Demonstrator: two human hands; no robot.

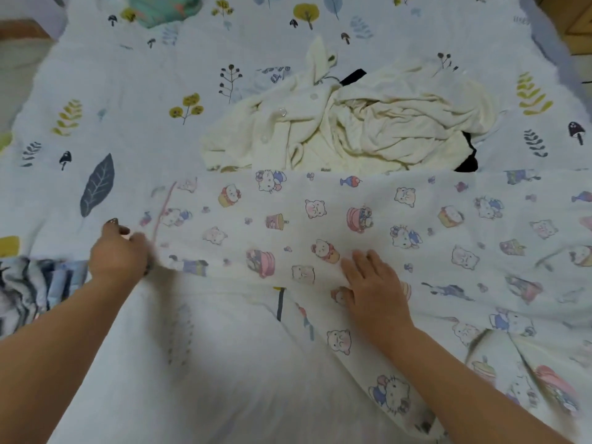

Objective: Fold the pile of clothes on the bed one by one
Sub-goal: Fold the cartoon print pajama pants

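Note:
A white garment printed with cartoon cats and bears (378,219) lies spread across the bed in front of me. My left hand (118,251) grips its left edge, fingers curled round the cloth near a pink seam. My right hand (373,283) lies flat on the garment's middle, fingers straight and pressing it down. Behind the garment sits a crumpled pile of cream clothes (346,123), one with buttons, with black cloth (467,155) showing under its right side.
The bed sheet (128,91) is white with leaf and mushroom prints. A striped blue and grey cloth (32,286) lies at the left edge. A teal cloth (163,8) sits at the far top. Wooden furniture shows at both top corners.

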